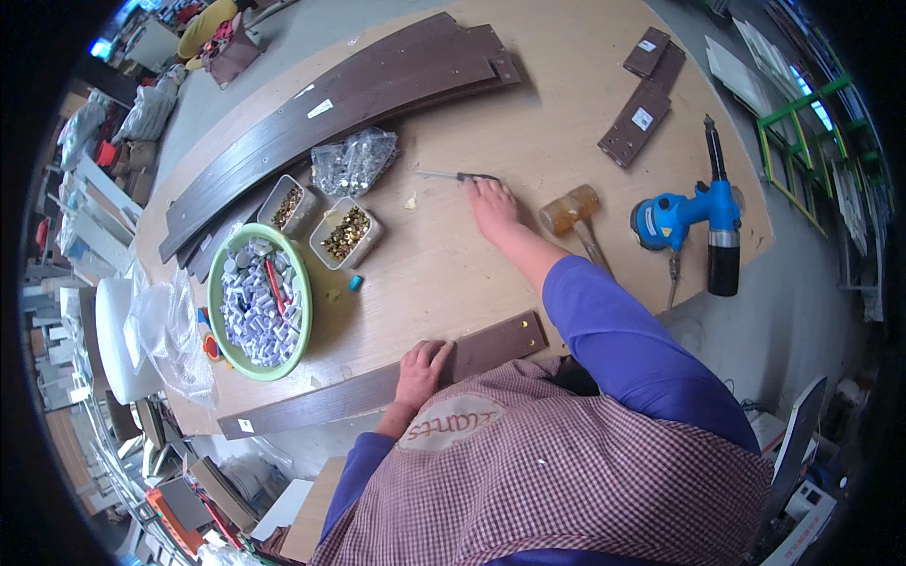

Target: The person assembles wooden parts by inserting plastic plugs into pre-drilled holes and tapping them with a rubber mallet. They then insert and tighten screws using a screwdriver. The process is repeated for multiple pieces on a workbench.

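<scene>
My left hand point(421, 371) lies over a dark brown board point(495, 343), its fingers on the top face. The board runs along the table's near edge, with two holes at its right end and a small white label at its left. Farther out, my right hand point(494, 209) reaches across the table. Its fingertips are at the black handle of a screwdriver point(439, 173), whose shaft points left. Whether they grip the handle cannot be made out. A mallet point(570, 209) with an amber head lies right of this hand.
A blue rivet tool point(690, 216) stands at the right edge. Brown plates point(640, 117) lie beyond it. Leftward are a green basin point(306, 318) of plastic pieces, tubs of metal fasteners point(347, 235), a bag of hardware point(354, 163) and long stacked boards point(396, 78).
</scene>
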Available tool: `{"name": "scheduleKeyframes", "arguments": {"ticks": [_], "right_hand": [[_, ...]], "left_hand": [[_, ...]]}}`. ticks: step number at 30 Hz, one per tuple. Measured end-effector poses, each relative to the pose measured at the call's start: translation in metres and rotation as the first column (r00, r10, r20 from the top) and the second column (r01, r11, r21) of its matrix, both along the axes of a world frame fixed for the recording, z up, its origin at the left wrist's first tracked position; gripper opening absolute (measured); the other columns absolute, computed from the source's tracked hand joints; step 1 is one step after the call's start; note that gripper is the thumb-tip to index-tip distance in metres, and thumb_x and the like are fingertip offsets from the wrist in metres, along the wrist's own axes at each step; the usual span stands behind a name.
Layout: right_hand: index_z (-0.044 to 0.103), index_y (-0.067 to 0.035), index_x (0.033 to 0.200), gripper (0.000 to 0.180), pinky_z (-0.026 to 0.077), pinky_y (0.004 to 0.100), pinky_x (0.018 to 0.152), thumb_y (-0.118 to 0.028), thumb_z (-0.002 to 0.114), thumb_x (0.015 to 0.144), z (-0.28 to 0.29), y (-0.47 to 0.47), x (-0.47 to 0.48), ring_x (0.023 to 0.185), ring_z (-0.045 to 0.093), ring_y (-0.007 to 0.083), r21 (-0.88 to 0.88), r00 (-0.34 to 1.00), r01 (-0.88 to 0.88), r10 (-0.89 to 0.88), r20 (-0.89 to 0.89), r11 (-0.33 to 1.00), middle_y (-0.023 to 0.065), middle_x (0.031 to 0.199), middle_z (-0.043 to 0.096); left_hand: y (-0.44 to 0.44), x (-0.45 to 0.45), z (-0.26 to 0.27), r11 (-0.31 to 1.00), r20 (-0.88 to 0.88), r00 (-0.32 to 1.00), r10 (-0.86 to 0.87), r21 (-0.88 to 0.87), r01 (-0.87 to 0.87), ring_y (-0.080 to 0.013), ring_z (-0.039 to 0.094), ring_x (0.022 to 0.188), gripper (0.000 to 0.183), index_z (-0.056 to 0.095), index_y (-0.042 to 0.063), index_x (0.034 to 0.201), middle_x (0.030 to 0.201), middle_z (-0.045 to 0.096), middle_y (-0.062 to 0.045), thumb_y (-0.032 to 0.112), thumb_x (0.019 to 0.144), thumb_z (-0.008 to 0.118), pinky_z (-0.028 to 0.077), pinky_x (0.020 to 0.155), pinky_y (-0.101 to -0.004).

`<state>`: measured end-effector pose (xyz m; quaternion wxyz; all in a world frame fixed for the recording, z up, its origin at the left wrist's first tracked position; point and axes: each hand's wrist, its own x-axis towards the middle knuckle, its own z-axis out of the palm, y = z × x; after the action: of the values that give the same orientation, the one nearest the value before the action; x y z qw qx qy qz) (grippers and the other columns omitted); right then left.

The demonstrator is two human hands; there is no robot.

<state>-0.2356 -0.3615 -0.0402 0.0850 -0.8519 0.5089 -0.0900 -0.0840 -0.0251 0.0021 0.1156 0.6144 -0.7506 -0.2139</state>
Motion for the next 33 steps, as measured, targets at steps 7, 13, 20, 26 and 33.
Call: {"name": "scheduleKeyframes", "arguments": {"ticks": [7,13,20,26,33], "right_hand": [[0.060,-0.012,0.115,0.024,0.046,0.0442,0.094,-0.014,0.055,0.091,0.009,-0.028,0.000,0.116,0.053,0.0290,0.044,0.968,0.251,-0.252,0.007,0.967,0.0089,0.114,0.058],[0.060,-0.013,0.103,0.014,0.047,0.0458,0.090,-0.017,0.056,0.090,0.003,-0.065,-0.009,0.105,0.059,0.0317,-0.052,0.993,0.120,-0.119,0.021,0.991,0.0104,0.107,0.063],[0.054,-0.007,0.114,0.028,0.051,0.0495,0.081,-0.015,0.057,0.088,0.032,0.056,-0.054,0.097,0.064,0.0407,0.405,0.965,0.110,-0.195,0.175,0.908,0.0197,0.108,0.065],[0.061,-0.005,0.098,0.020,0.052,0.0406,0.067,-0.016,0.067,0.083,0.137,0.183,-0.159,0.080,0.068,0.0345,0.420,0.807,0.142,-0.351,0.475,0.896,0.0169,0.086,0.068],[0.063,-0.006,0.088,0.016,0.052,0.0400,0.061,-0.017,0.072,0.081,0.154,0.235,-0.169,0.069,0.067,0.0337,0.362,0.799,0.225,-0.384,0.463,0.905,0.0141,0.076,0.067]], "left_hand": [[0.001,0.002,-0.002,1.000,0.022,1.000,-0.008,0.027,0.007,-0.0268,0.045,0.130,0.058,0.047,0.019,0.143,0.135,0.050,-0.006,0.026,0.087,0.056,0.036,0.106,-0.0458],[0.002,0.004,-0.003,0.996,0.039,0.999,-0.013,0.083,0.010,-0.0267,0.043,0.132,0.057,0.045,0.019,0.144,0.137,0.049,-0.006,0.025,0.088,0.055,0.035,0.108,-0.0458],[0.005,0.003,-0.010,1.000,0.001,1.000,0.008,0.021,-0.008,-0.0275,0.046,0.128,0.061,0.047,0.019,0.143,0.134,0.050,-0.008,0.028,0.084,0.059,0.037,0.103,-0.0464],[0.005,0.002,-0.018,0.999,0.081,0.997,-0.010,-0.038,0.013,-0.0274,0.045,0.130,0.063,0.046,0.018,0.144,0.136,0.049,-0.007,0.032,0.084,0.059,0.035,0.105,-0.0469],[0.008,0.003,-0.026,0.998,0.103,0.994,-0.031,-0.052,0.037,-0.0290,0.043,0.131,0.079,0.044,0.017,0.146,0.137,0.048,-0.008,0.050,0.078,0.069,0.033,0.107,-0.0484]]}}
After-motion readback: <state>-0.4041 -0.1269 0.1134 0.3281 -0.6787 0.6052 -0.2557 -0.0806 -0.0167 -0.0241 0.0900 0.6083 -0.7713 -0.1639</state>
